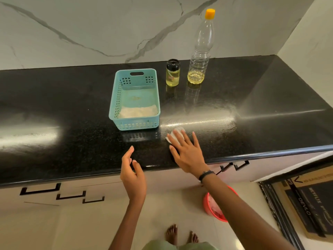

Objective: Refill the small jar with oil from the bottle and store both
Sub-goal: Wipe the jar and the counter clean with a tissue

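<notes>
The right hand (187, 150) lies flat, palm down, fingers straight and spread toward 11 o'clock, a dark band on its wrist. The left hand (132, 170) hovers at its 9 o'clock, edge-on, fingers loosely curved, holding nothing.

The right hand (187, 152) covers most of the white cloth (177, 132).

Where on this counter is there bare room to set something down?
Bare counter lies left of the basket, and right of the bottle toward the corner. It is crowded between basket, jar and bottle, and in front, where the right hand presses a cloth.
</notes>
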A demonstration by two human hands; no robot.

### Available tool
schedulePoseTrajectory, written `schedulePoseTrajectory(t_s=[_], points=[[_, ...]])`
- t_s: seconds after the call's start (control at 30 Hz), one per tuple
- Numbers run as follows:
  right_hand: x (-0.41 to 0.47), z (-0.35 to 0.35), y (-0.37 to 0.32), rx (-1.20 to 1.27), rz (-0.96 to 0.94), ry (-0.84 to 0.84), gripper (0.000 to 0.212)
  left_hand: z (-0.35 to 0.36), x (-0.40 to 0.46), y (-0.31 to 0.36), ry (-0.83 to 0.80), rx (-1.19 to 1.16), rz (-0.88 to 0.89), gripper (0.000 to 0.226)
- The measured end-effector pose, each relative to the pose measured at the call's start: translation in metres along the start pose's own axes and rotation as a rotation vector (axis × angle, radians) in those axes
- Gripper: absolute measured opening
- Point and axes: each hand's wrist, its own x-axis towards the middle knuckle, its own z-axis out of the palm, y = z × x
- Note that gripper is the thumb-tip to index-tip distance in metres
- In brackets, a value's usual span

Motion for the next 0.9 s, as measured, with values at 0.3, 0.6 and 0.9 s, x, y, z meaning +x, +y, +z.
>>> schedulePoseTrajectory(t_s=[0.3, 0.6, 0.9], points=[[-0.027, 0.009, -0.041, 0.044, -0.24, 0.016, 0.052, 0.015, 0.002, 0.011, -0.144, 0.013, 0.035, 0.041], [-0.03, -0.01, 0.055, -0.001, 0.139, 0.032, 0.062, 0.037, -0.014, 0.025, -0.245, -0.057, 0.03, 0.041], [-0.063, 0.003, 0.003, 0.101, -0.011, 0.054, 0.053, 0.056, -0.032, 0.027, -0.383, -0.046, -0.017, 0.038]])
